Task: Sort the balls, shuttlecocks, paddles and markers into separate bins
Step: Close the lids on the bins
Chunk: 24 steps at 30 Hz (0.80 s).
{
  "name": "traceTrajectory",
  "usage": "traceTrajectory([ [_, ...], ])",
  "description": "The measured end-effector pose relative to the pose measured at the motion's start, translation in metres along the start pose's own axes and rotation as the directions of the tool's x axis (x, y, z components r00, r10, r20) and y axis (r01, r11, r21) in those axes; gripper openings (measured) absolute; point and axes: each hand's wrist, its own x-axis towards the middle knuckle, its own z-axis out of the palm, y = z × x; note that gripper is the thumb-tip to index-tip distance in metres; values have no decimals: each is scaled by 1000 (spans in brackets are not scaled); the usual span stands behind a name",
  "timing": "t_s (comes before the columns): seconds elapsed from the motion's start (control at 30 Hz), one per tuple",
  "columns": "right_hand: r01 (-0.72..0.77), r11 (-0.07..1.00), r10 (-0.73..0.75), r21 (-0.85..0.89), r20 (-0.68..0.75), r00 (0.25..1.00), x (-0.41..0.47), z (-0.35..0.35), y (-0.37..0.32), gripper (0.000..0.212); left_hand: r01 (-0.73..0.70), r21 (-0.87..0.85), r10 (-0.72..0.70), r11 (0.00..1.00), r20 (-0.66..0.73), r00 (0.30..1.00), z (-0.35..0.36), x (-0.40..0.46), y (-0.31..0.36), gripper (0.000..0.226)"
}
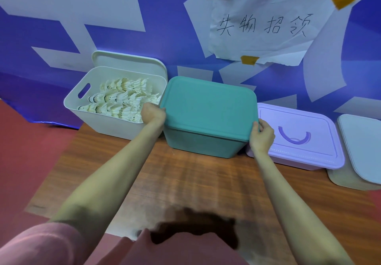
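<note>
Both hands grip the teal lid [208, 104] on the teal bin [203, 145] at the far side of the wooden table [185, 182]: left hand [153, 113] curled on its left edge, right hand [261, 133] on its right corner. Left, an open white bin [115, 124] holds white feathered shuttlecocks [121, 99]. Right sits a lidded lilac box [296, 141]. On the far wall, a taped paper [263, 25] reads "失物招领".
</note>
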Motion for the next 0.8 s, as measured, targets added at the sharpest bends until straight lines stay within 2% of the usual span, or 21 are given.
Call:
traceTrajectory([
  [0.23,29,997,-29,-78,6,1000,-4,-2,-6,30,-45,-136,39,990,-44,998,4,-4,-17,20],
  [0.47,52,991,-53,-125,-4,999,-8,0,-5,29,-163,-68,161,984,-37,986,1,-2,-28,25],
  [0.57,32,985,-31,-168,8,999,-6,1,-3,31,-222,15,222,975,-15,975,-2,0,-23,30],
  [0.63,20,969,-12,-246,31,999,-4,3,-5,38,-309,106,308,945,27,951,-2,3,-24,36],
  [0.7,44,954,-22,-298,76,997,-4,4,-7,47,-377,169,367,911,86,926,-2,6,-28,33],
  [0.8,122,918,-69,-376,149,986,-4,3,-8,52,-552,383,525,741,183,831,1,8,-34,16],
])
